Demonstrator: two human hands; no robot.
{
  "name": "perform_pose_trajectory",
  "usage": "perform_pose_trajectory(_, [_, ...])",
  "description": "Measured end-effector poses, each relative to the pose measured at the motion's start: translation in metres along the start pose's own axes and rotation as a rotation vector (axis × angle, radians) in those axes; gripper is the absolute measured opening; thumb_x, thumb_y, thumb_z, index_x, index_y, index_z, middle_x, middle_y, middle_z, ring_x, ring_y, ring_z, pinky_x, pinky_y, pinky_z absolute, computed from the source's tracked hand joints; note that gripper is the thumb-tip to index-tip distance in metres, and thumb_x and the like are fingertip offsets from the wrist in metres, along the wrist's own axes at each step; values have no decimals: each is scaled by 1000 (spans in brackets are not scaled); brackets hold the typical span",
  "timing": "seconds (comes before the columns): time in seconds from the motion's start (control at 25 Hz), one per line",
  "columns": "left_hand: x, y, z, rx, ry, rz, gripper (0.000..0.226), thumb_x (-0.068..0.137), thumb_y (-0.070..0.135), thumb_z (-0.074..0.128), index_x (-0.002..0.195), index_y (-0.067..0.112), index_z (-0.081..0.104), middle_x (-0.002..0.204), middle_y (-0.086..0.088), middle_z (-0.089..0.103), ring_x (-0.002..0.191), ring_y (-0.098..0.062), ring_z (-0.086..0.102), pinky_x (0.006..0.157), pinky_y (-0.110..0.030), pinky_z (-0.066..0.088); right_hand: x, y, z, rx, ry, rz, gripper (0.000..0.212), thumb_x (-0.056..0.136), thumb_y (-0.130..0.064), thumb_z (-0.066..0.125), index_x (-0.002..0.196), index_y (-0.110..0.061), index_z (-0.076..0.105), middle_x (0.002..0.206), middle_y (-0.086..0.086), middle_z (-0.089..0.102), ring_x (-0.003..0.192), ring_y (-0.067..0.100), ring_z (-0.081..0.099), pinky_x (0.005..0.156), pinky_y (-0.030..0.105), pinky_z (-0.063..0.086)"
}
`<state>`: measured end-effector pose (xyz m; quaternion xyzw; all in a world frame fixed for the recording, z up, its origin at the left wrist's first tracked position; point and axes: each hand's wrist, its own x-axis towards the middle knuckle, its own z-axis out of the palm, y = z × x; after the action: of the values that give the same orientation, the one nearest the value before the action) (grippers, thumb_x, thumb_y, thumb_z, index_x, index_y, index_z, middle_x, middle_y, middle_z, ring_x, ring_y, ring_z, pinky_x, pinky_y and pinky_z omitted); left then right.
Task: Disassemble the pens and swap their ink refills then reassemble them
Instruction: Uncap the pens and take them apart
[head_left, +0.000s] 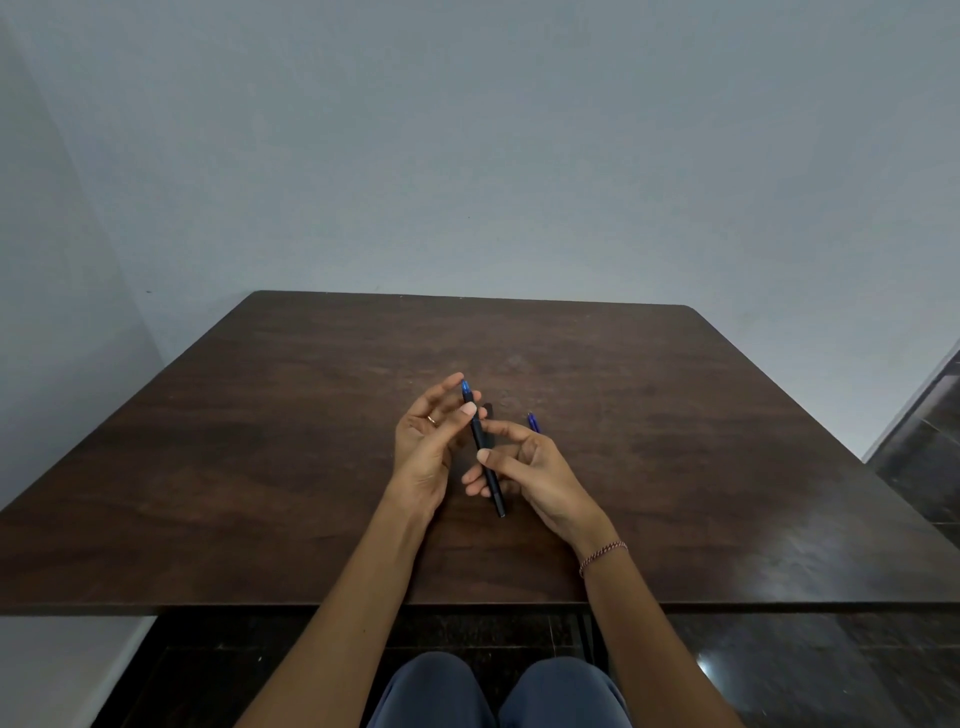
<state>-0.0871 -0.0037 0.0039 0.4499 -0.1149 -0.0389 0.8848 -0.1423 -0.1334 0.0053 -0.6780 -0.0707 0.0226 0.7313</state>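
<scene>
dark pen (484, 457) held over the wooden table (249, 467), left hand (423, 447) pinching it near the blue tip, right hand (535, 473) gripping the barrel, blue pen piece (533, 422) lying just to the right

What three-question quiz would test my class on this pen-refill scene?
1. True or false: the left hand and right hand both hold the dark pen.
2. Where is the blue pen? A) on the wooden table, beyond the right hand; B) in the left hand; C) on a chair.
3. Fill in: the dark pen's far tip is coloured ____.
Key: 1 true; 2 A; 3 blue.
</scene>
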Motion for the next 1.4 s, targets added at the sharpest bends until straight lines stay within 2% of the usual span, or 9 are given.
perform_pose_trajectory(0.12, [1,-1,0,30,10,8,42,78,1,65,117,15,61,93,-2,66,82,-12,65,73,-23,56,0,0,0,-14,-10,-2,40,91,-8,59,130,-8,48,78,10,74,69,19,71,65,24,56])
perform_pose_trajectory(0.24, [2,-2,1,-9,1,-57,26,91,4,50,114,8,62,98,-7,70,83,-15,68,73,-25,57,-1,-1,0,-16,-6,-4,40,90,-7,59,129,-8,49,78,10,73,69,20,71,64,24,56])
perform_pose_trajectory(0.36, [2,-2,1,-5,-34,-77,28,92,-1,43,109,6,65,95,-9,73,87,-17,69,75,-26,57,-1,-1,0,-16,-1,-6,39,91,-7,59,129,-7,49,77,10,73,69,20,71,65,25,57])
perform_pose_trajectory(0.56, [1,-1,1,7,-37,-54,27,86,-3,55,109,9,65,91,-7,74,82,-15,69,72,-24,57,0,0,0,-12,1,-1,43,91,-8,58,132,-4,46,78,11,74,69,21,71,65,26,57])
perform_pose_trajectory(0.72, [2,-2,0,42,42,-34,34,79,0,65,110,12,65,88,-3,73,82,-13,69,69,-22,56,0,1,0,-26,1,-1,44,90,-8,59,132,-6,45,78,11,74,69,21,72,64,25,57])
perform_pose_trajectory(0.88, [3,-2,1,73,54,-25,41,68,11,72,109,13,67,88,-2,70,79,-12,67,65,-20,55,0,0,0,-29,-2,-6,41,90,-7,60,129,-9,48,77,11,73,68,20,71,63,24,56])
perform_pose_trajectory(1.04, [3,-2,1,33,30,-64,30,83,25,60,109,12,67,91,-3,71,84,-13,67,69,-25,55,0,-1,0,-39,7,-9,39,90,-8,60,128,-11,50,77,10,74,68,20,71,63,24,56])
perform_pose_trajectory(1.28, [1,0,1,110,55,-40,20,87,3,58,101,12,68,81,5,73,74,-8,68,63,-19,52,-1,0,0,-27,4,-20,33,89,-9,61,120,-19,55,78,11,73,68,21,71,63,24,56])
perform_pose_trajectory(1.4, [2,1,0,114,76,-37,21,85,3,62,103,12,68,89,5,70,70,-5,63,63,-18,51,-1,-1,1,-30,-2,-18,32,89,-9,62,119,-20,55,78,11,73,67,19,71,62,23,55])
